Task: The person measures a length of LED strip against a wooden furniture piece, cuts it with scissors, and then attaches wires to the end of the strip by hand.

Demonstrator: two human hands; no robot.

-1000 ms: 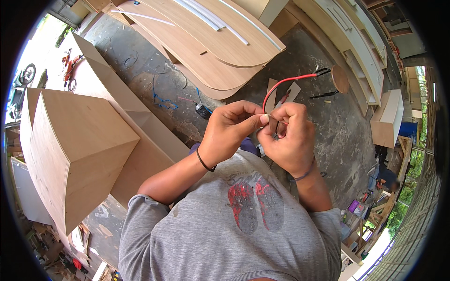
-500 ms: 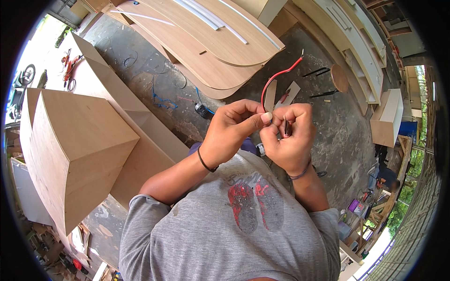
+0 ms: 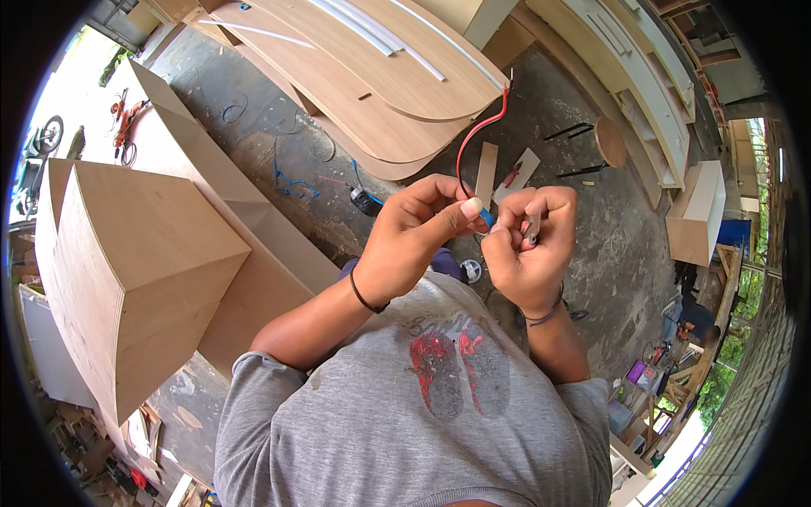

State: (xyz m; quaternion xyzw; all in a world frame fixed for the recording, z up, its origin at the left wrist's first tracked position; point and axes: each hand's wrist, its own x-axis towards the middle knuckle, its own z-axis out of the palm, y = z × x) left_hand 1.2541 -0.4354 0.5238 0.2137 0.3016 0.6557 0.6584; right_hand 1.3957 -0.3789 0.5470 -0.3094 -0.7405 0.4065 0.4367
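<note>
Pinching a red wire (image 3: 470, 144) at centre frame, the left hand (image 3: 418, 232) closes thumb and fingers on it; the right hand (image 3: 530, 245) is fisted around a small metal tool (image 3: 535, 226), above the concrete floor (image 3: 541, 110).

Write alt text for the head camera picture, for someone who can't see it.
Seen from above, a person's left hand and right hand meet at chest height, pinching the end of a red wire that arcs up over a concrete floor. Curved plywood panels lie ahead; a plywood box stands to the left.
</note>
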